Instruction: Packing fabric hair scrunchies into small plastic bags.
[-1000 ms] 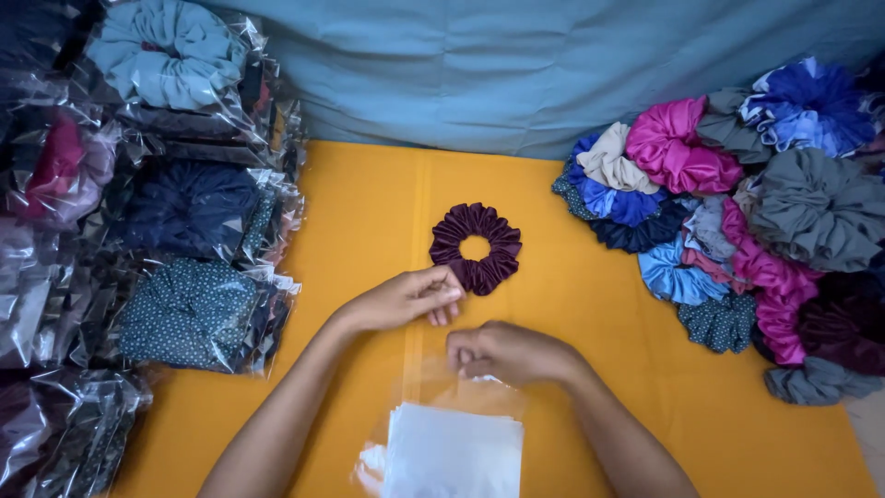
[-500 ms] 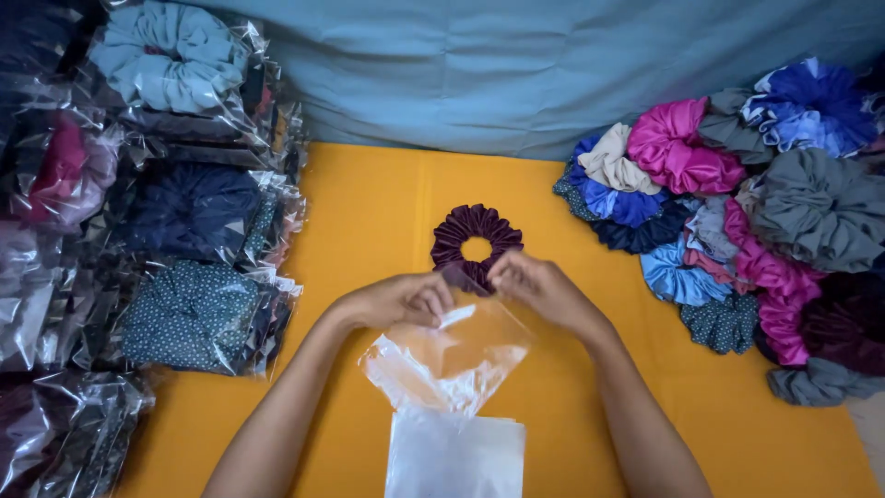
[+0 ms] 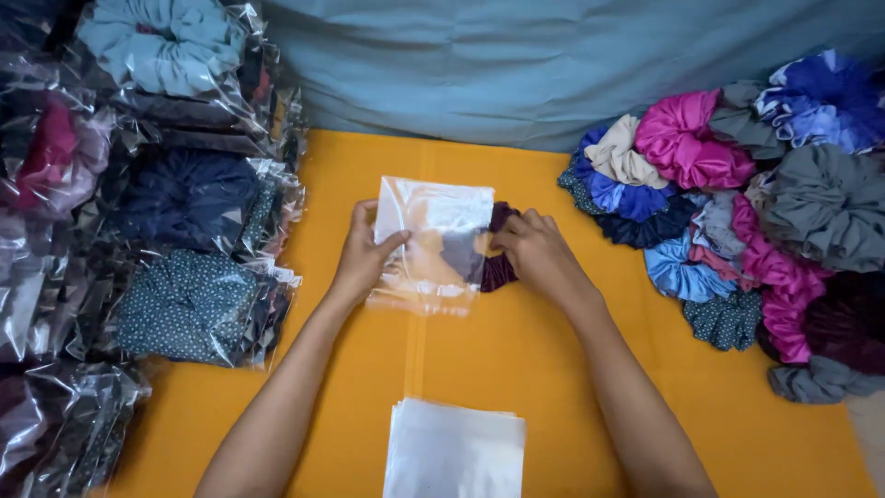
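- Over the middle of the orange surface [image 3: 572, 387], a clear plastic bag [image 3: 433, 242] is held up flat, and a dark purple scrunchie [image 3: 499, 267] sits at its right edge — partly behind the film.
- Left hand [image 3: 362, 254] grips the bag's left side, thumb on top.
- Right hand [image 3: 535, 251] pinches the bag's right edge at the scrunchie.
- Nearer the person, a stack of clear bags [image 3: 454, 449] lies flat.
- Right side: a heap of loose scrunchies [image 3: 737, 212] — pink, blue, grey.
- Left side: bagged scrunchies [image 3: 184, 304] piled up.
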